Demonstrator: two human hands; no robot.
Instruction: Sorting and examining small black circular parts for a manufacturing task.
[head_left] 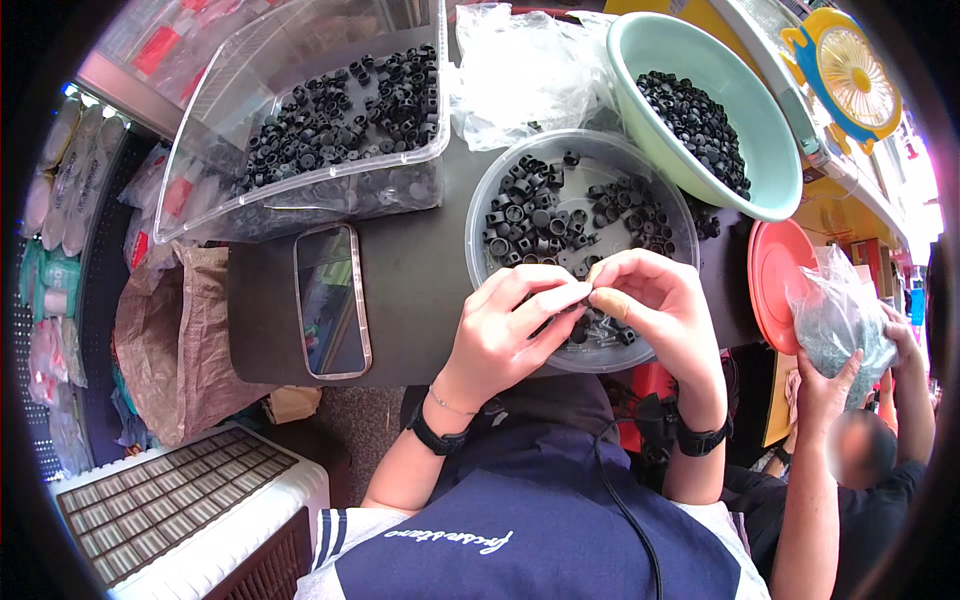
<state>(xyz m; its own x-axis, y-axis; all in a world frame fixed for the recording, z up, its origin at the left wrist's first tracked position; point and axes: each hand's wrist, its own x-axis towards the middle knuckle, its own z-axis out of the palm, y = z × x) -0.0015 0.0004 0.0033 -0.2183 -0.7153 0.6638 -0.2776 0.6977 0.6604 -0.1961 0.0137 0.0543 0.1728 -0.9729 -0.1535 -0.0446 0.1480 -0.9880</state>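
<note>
Left hand [515, 315] and right hand [665, 305]: fingertips pinching small black plastic piece [588, 299], mostly hidden, over round clear plastic tub [477, 205] holding black plastic caps [548, 222]. White script lettering [448, 537] across navy fabric shirt [530, 490].

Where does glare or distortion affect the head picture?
Head view: glare washes out the area below the round yellow-and-blue plastic fan; head view: the dark rectangular phone shows reflections; head view: the clear rectangular plastic bin looks warped, corners black.
</note>
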